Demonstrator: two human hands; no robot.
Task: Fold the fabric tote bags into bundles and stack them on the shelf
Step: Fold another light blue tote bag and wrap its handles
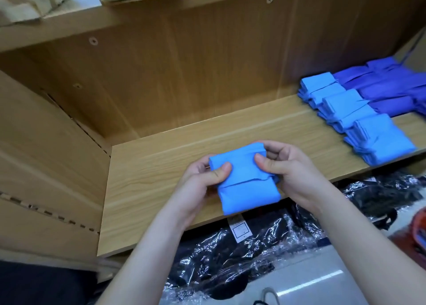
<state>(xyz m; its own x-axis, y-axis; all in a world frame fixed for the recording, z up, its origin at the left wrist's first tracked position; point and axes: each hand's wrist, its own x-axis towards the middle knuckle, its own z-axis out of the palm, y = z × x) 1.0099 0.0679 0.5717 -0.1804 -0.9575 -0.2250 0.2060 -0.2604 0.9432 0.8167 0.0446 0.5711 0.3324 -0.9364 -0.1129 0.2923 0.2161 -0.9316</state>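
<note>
Centrally: one light-blue bundle (246, 178), a folded tote bag, gripped between both hands over the front part of the shelf board (149, 185). Its near corner overhangs the board's front edge. Whether its underside touches the board cannot be told.

- Left hand (198, 185): grips the bundle's left edge. The left thumb (222, 169) lies flat on the upper face and the other fingers are curled under and behind the edge.
- Right hand (292, 166): grips the far right corner. The right thumb (267, 163) presses the upper face and the fingers are curled round the corner.
- Bundle, look: roughly square, soft and plump, with rounded corners. The fabric is matte, plain and unprinted. One fold line runs across the face below the thumbs like an envelope flap, and a narrow ridge runs along the far edge.
- Shelf board: pale wood-grain laminate, smooth and flat. The back panel (184, 63) is the same finish in a darker tone, with round screw heads.
- Light-blue stack (359, 118): matching folded bundles at the right end of the board, overlapping like tiles, well apart from the hands.
- Dark-blue bundles (391, 86): folded fabric in a deeper blue, just behind the light-blue stack.
- Black wrapped goods (230, 258): below the board, dark items in crinkled clear plastic, one with a white label.
</note>
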